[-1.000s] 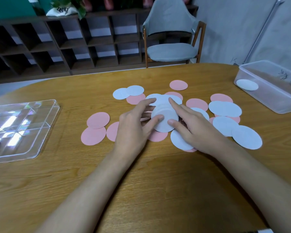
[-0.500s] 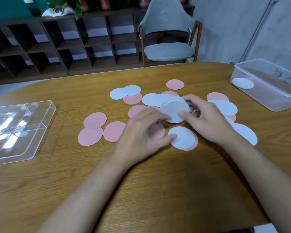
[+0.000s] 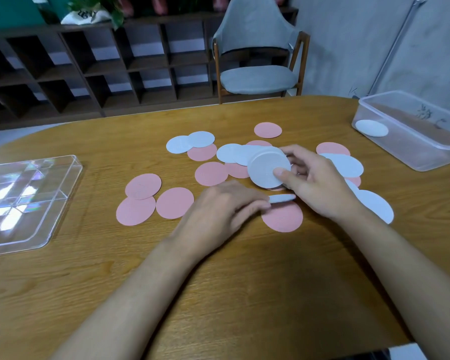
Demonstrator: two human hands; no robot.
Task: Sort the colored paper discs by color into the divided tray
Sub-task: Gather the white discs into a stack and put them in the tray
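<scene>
Tray (image 3: 63, 175) left of discs (image 3: 174, 202)

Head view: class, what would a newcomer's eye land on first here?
The two hands amid scattered pink and white discs at centre: the right hand holds a white stack, the left hand pinches one white disc above a pink disc. A clear divided tray sits at the left, a clear tub far right.

You've got open bench (image 3: 99, 157) between the pink discs (image 3: 137, 210) and the divided tray (image 3: 68, 193). Clear tub (image 3: 390, 149) crowds your far right.
</scene>
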